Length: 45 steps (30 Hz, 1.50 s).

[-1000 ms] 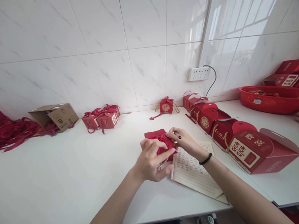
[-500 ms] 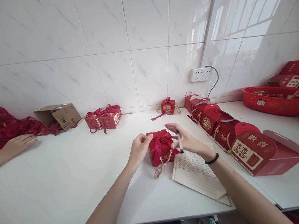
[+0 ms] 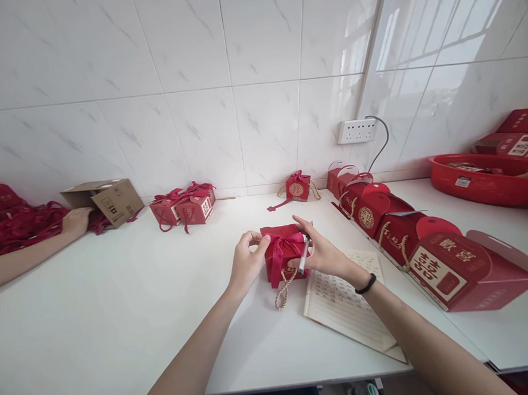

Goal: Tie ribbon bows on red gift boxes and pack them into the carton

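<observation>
A small red gift box (image 3: 290, 259) stands on the white table in front of me, tied with a dark pink ribbon bow (image 3: 286, 242). A twisted gold cord (image 3: 281, 296) hangs down its front onto the table. My left hand (image 3: 248, 259) grips the box's left side, thumb near the top edge by the bow. At the right side, my right hand (image 3: 324, 252) curves round the box, with a pen (image 3: 304, 257) held along the thumb and fingers. Under my right forearm lies an open notebook (image 3: 342, 300) with handwritten lines.
Red boxes (image 3: 456, 269) line the right side. Behind them sits a red basin (image 3: 491, 183) near another person's hand. Ribboned boxes (image 3: 195, 209) and a single box (image 3: 297, 188) stand by the wall. At left, another person's hand (image 3: 75, 224) reaches toward ribbons beside a cardboard box (image 3: 120, 205).
My right hand has closed in against the box's right side, and the pen has swung to a different slant. The other person's hand at left has moved right, toward the cardboard box.
</observation>
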Tool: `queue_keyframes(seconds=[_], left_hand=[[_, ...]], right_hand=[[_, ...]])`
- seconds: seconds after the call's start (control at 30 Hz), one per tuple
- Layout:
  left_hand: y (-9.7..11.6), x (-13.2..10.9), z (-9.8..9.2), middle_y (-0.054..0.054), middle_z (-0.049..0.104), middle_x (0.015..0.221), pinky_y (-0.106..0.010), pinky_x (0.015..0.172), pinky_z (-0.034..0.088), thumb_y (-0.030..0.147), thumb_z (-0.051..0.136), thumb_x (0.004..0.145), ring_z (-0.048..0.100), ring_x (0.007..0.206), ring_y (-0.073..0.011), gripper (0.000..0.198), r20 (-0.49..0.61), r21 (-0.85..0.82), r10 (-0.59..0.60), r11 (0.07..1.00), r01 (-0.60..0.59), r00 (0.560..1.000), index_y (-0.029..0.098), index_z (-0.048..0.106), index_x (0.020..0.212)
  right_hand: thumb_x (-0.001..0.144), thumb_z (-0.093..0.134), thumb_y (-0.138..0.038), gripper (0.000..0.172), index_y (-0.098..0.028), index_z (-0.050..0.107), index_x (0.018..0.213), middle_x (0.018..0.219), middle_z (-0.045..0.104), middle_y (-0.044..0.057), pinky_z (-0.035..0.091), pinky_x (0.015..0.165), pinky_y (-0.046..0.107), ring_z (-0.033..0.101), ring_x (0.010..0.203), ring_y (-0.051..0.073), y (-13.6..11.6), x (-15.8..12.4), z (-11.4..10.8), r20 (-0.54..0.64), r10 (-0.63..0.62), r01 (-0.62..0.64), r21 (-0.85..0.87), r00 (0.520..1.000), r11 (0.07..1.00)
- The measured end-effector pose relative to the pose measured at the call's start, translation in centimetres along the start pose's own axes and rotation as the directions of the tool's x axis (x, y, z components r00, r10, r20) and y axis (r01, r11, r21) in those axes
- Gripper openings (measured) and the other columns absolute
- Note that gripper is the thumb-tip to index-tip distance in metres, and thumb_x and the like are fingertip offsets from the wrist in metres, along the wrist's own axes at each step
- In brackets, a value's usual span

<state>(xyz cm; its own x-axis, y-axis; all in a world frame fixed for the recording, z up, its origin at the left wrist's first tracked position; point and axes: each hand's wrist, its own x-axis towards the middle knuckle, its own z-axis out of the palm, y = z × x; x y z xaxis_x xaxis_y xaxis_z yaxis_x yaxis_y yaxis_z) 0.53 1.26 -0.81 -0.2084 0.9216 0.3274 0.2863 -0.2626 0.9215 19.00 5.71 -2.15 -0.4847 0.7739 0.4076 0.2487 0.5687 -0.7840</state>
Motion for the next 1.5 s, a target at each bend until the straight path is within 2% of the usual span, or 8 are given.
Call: queue_keyframes(seconds=[0.1,0.3,0.47,0.63,0.83,0.93,1.13,1.5], left_hand=[[0.2,-0.6,0.1,-0.001,0.051,0.077,-0.026,0.070,0.046,0.031,0.055,0.082,0.054,0.075,-0.0128,0.017,-0.120,0.053,0.259,0.966,-0.254,0.958,0.018,0.050,0.071],[0.1,-1.3,0.1,0.002,0.046,0.071,-0.039,0.087,0.043,0.013,0.066,0.074,0.048,0.070,-0.0113,0.016,-0.008,0.470,0.924,0.341,-0.815,0.382,0.019,0.051,0.073],[0.4,-1.5,0.1,0.002,0.048,0.067,-0.035,0.079,0.043,0.015,0.069,0.071,0.047,0.068,-0.0120,0.018,0.050,0.539,0.972,0.166,-0.826,0.228,0.019,0.052,0.072],[0.9,-1.7,0.1,0.002,0.047,0.066,-0.032,0.071,0.040,0.015,0.066,0.074,0.046,0.066,-0.0125,0.017,-0.029,0.491,0.962,0.251,-0.834,0.272,0.019,0.049,0.073],[0.9,-0.5,-0.8,0.000,0.053,0.081,-0.034,0.077,0.040,0.015,0.058,0.077,0.054,0.079,-0.0154,0.016,-0.288,0.478,0.648,0.735,-0.480,0.706,0.021,0.046,0.086],[2.2,0.2,-2.0,-0.007,0.052,0.100,-0.038,0.087,0.041,0.016,0.053,0.077,0.052,0.098,-0.0199,0.028,-0.256,0.441,0.675,0.718,-0.538,0.692,0.020,0.044,0.103],[7.0,0.4,-2.6,-0.014,0.039,0.136,-0.051,0.103,0.026,0.050,0.068,0.063,0.029,0.130,-0.0341,0.076,0.677,0.440,0.418,0.431,-0.788,0.606,0.024,0.039,0.128],[6.5,-1.3,-5.0,-0.017,0.045,0.131,-0.054,0.096,0.035,0.043,0.073,0.059,0.043,0.120,-0.0368,0.087,0.481,0.606,0.155,0.653,-0.455,0.863,0.023,0.036,0.135]], right_hand=[[0.066,0.078,-0.041,0.096,-0.024,0.022,0.142,0.137,0.036,0.012,0.038,0.101,0.048,0.037,0.125,0.030,-0.1,-0.1,0.5,-0.112,-0.214,0.196,-0.154,0.970,0.969],[0.076,0.072,-0.039,0.088,-0.027,0.017,0.143,0.137,0.034,0.013,0.041,0.098,0.050,0.037,0.125,0.030,-0.9,-0.2,1.0,-0.217,-0.483,0.416,-0.290,0.848,0.862],[0.078,0.070,-0.037,0.086,-0.025,0.015,0.144,0.139,0.032,0.014,0.040,0.099,0.052,0.033,0.128,0.031,-1.6,-0.4,0.9,-0.258,-0.591,0.505,-0.330,0.764,0.797],[0.077,0.071,-0.034,0.088,-0.024,0.015,0.144,0.140,0.032,0.014,0.041,0.098,0.051,0.035,0.127,0.031,-1.8,-0.6,0.8,-0.267,-0.621,0.524,-0.356,0.737,0.774],[0.080,0.068,-0.038,0.086,-0.024,0.013,0.144,0.138,0.035,0.016,0.038,0.098,0.052,0.035,0.127,0.032,-1.8,-0.6,0.6,-0.180,-0.602,0.490,-0.425,0.778,0.761],[0.081,0.065,-0.042,0.088,-0.023,0.008,0.145,0.137,0.037,0.017,0.037,0.094,0.052,0.038,0.124,0.033,-1.9,-0.7,0.4,-0.128,-0.551,0.437,-0.475,0.824,0.764],[0.073,0.069,-0.051,0.102,-0.026,0.002,0.146,0.137,0.038,0.015,0.035,0.094,0.052,0.040,0.121,0.035,-2.0,-0.7,0.2,-0.128,-0.519,0.426,-0.424,0.845,0.799],[0.076,0.056,-0.069,0.076,-0.022,0.030,0.130,0.136,0.040,0.016,0.034,0.102,0.049,0.041,0.124,0.029,-3.4,-1.2,-0.2,-0.143,-0.348,0.368,0.153,0.927,0.917]])
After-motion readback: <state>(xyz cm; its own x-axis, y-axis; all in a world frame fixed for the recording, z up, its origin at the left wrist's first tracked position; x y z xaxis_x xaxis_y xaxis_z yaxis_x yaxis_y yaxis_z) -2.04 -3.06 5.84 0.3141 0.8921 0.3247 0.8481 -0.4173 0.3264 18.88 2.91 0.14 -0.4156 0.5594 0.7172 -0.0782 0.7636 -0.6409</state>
